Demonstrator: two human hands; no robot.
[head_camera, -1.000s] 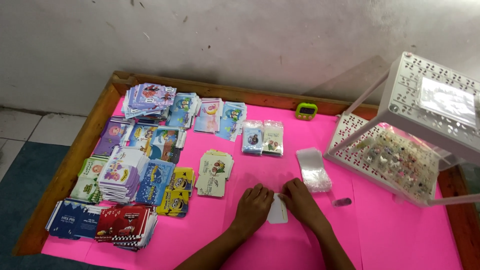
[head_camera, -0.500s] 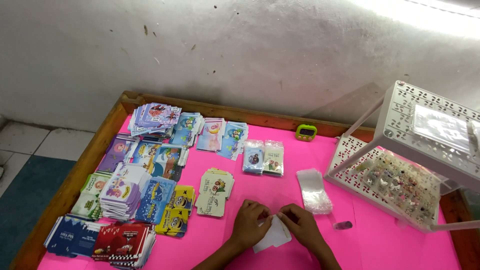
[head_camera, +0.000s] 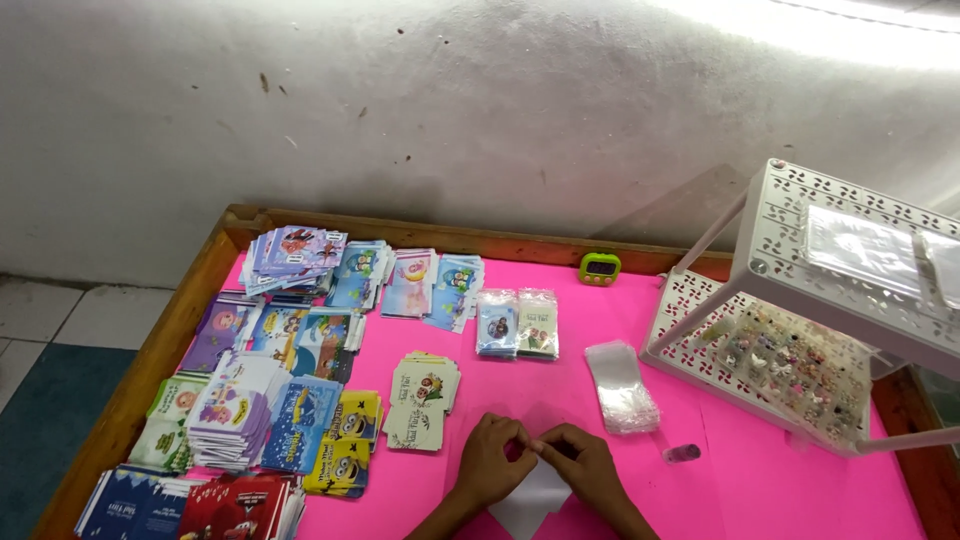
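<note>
Both hands met at the near edge of the pink tabletop (head_camera: 620, 310): left hand (head_camera: 492, 463) and right hand (head_camera: 583, 468), fingertips pinched together on a small clear plastic sleeve (head_camera: 530, 500) lying flat beneath them. Stack of clear sleeves (head_camera: 620, 387) sat just beyond the right hand. Cream card pile (head_camera: 422, 398) was near the left hand. White tiered rack (head_camera: 800, 300) stood far right.

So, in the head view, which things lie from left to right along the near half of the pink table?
Red card packs → yellow card packs → left hand → right hand → clear sleeves → white rack.
</note>
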